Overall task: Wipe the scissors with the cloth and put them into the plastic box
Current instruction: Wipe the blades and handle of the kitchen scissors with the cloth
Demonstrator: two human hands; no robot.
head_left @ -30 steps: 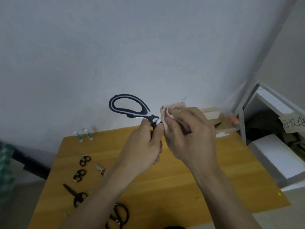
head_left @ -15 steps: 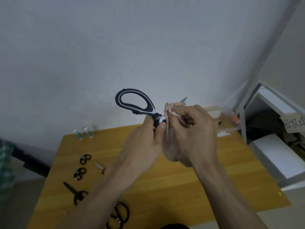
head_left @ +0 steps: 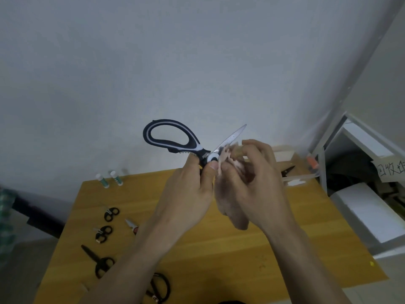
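Wooden table (head_left: 219, 260) below, scissors (head_left: 175, 139) blade now bared, cloth (head_left: 228, 159) seemingly lower

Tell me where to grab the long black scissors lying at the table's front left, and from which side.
Grip the black scissors by their handle loops, coming down from above at the near end. They lie flat on the wooden table with the closed blades pointing away and to the left, so the loops face the person. The loops are the thickest part and probably the safest hold, clear of the tip.
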